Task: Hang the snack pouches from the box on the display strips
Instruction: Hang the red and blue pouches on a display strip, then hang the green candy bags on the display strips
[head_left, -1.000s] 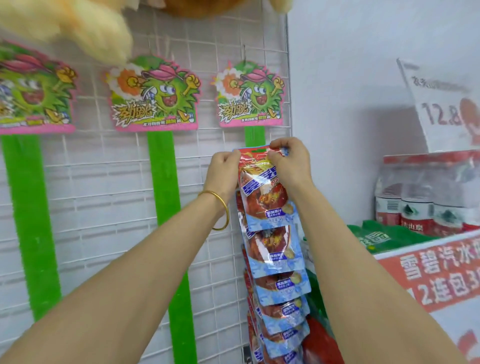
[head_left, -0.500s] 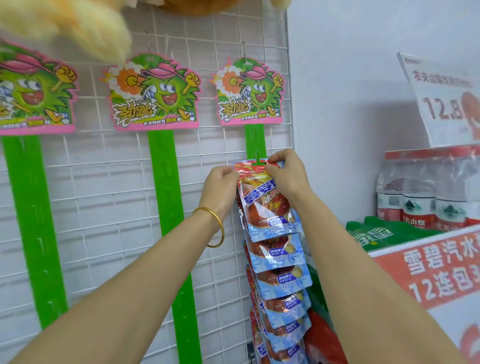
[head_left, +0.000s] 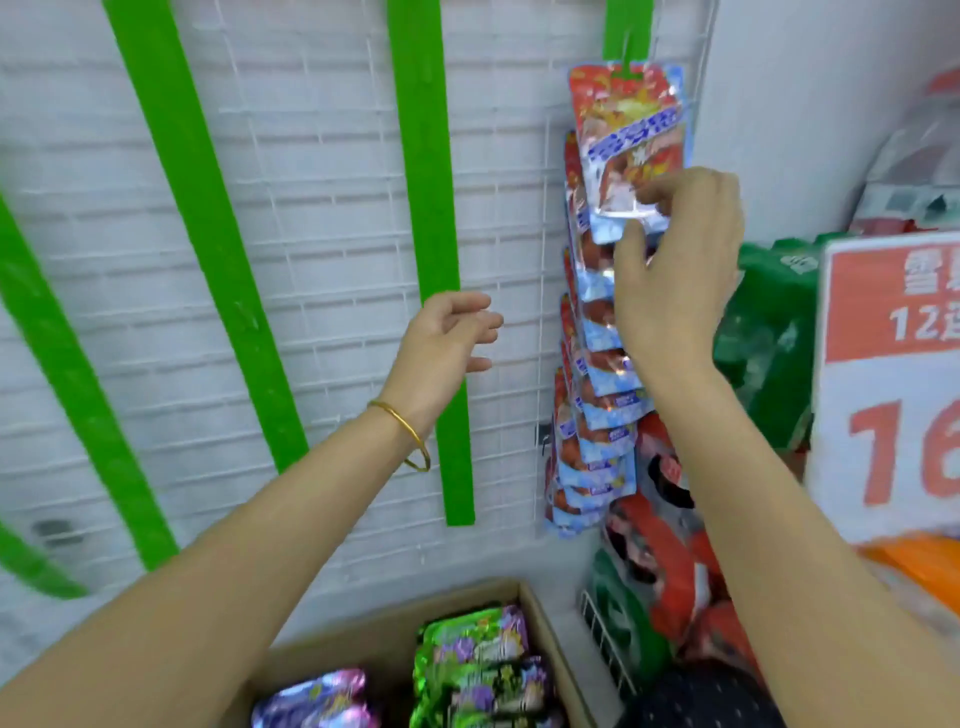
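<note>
The view is now tilting downward, so the cartoon header cards are dropping out of sight and a cardboard box (head_left: 546, 636) is coming into view at the bottom. It is holding green snack pouches (head_left: 475, 670) and purple ones (head_left: 317, 701).

The top red-and-blue snack pouch (head_left: 628, 130) is now hanging by its own hole from the hook of the rightmost green display strip (head_left: 626, 26), above the column of matching pouches (head_left: 597, 415) already clipped below it. Half a second ago both hands were gripping its upper corners.

The right hand (head_left: 675, 270) is now sitting lower, its fingers (head_left: 660, 192) and thumb pinching the pouch's bottom edge. The left hand (head_left: 447, 338), wearing a gold bangle (head_left: 410, 436), is letting go entirely and hanging in front of the white wire grid (head_left: 322, 208), just beside the middle green strip (head_left: 431, 260). Its fingers are loosely curled, slightly apart and holding nothing.

A red-and-white price sign (head_left: 893, 374) is filling the right edge.
</note>
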